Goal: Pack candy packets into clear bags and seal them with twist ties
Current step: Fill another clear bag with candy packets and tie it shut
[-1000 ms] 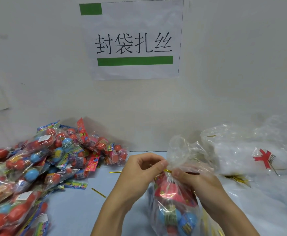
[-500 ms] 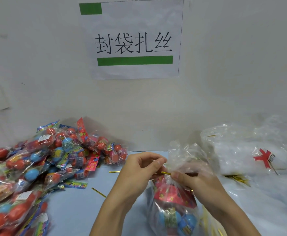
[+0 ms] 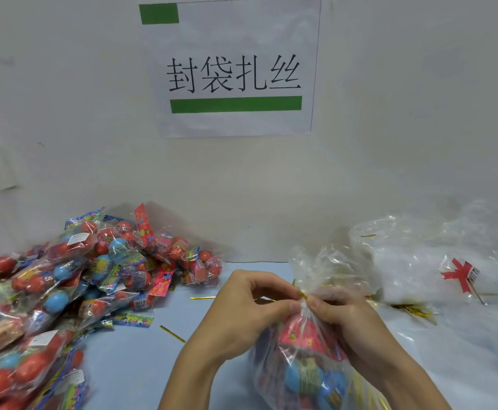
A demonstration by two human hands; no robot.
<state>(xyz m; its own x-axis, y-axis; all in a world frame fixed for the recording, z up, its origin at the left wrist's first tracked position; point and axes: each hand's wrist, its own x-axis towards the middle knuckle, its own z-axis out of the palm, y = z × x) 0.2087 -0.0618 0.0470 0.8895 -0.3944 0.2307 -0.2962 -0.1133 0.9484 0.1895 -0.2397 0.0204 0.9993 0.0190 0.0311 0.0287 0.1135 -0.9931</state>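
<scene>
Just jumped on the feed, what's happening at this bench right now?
A person is closing a clear bag of candy. The right hand pinches the gathered neck while the left hand works a gold twist tie around it. A pile of candy packets lies to the left, spare ties on the table, and empty bags to the right.

Soft even light (edges blurred, slightly warped)

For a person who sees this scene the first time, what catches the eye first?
The white sign with black characters and green bars, high on the wall. Below left, a bright heap of candy packets. In front, both hands pinch a gold twist tie at a clear bag's neck.
</scene>
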